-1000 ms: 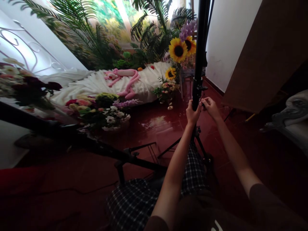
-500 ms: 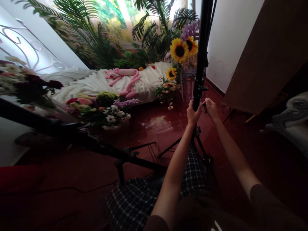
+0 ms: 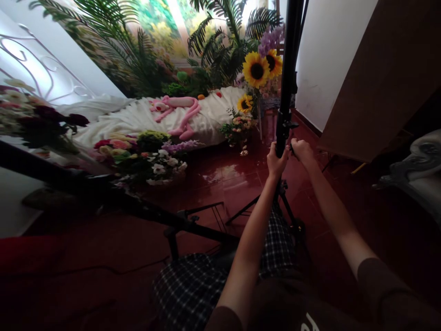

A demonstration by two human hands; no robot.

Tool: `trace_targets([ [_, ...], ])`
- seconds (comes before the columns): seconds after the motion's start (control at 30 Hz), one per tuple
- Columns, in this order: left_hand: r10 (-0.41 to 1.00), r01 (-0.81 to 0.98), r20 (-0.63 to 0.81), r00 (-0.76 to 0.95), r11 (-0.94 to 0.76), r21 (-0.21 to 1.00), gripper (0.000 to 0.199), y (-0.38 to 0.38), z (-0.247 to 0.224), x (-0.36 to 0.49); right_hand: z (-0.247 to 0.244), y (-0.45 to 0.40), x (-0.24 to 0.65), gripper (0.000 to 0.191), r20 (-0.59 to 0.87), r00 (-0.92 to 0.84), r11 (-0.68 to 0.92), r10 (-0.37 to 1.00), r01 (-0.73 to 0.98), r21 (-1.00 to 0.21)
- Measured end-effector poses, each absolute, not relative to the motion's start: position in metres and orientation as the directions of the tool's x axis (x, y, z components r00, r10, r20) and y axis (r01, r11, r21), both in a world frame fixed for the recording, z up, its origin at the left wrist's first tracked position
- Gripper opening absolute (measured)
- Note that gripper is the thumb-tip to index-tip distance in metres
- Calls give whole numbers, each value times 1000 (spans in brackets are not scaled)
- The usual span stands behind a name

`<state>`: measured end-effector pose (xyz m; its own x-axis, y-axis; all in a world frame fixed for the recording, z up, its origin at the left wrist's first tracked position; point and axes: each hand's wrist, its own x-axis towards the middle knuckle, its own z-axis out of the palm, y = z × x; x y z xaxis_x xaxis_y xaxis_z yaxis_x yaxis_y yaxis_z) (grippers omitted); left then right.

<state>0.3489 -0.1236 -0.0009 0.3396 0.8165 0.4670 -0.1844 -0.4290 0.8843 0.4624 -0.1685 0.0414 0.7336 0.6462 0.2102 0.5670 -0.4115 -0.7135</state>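
So we've got a black light stand (image 3: 283,124) upright right in front of us at about 12 o'clock, its pole running up out of the shot and its tripod legs (image 3: 245,210) spread on the red tile floor (image 3: 229,193). Our left hand (image 3: 277,163) is closed round the pole, fingers wrapped firmly, and our right hand (image 3: 302,152) is pinched up on a small black knob (image 3: 291,148) at the pole's side, though we can't tell how tight that knob sits. As things lie, the stand is up and the legs are out; whatever's at the top is out of frame, so we can't say what's left up there. Around 10 o'clock there's a pink plush toy (image 3: 179,105) on a white sheet (image 3: 138,120), with sunflowers (image 3: 257,69) near 12 and a black boom (image 3: 144,214) off toward 8 o'clock.
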Motion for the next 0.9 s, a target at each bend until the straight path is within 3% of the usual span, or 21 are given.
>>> trace_targets([
  [0.1,820,-184,462,337,-424,887,43,-124,-1,349,45,-171,456,41,272,757,-428,594,584,-690],
  [0.27,819,-194,462,340,-420,887,42,-125,-1,349,45,-172,449,33,367,701,-210,612,590,-779],
  [0.4,810,-219,464,359,-411,885,40,-124,-1,348,48,-177,452,32,180,687,-113,704,359,-926],
  [0.53,800,-237,475,365,-414,879,37,-123,-1,347,52,-189,451,25,49,636,-98,770,195,-976],
  [0.7,802,-231,464,377,-404,885,36,-122,-1,347,60,-190,453,15,-15,657,-161,753,161,-974],
  [0.9,818,-174,398,415,-358,917,36,-127,0,344,66,-180,458,5,-71,677,-334,733,266,-904],
])
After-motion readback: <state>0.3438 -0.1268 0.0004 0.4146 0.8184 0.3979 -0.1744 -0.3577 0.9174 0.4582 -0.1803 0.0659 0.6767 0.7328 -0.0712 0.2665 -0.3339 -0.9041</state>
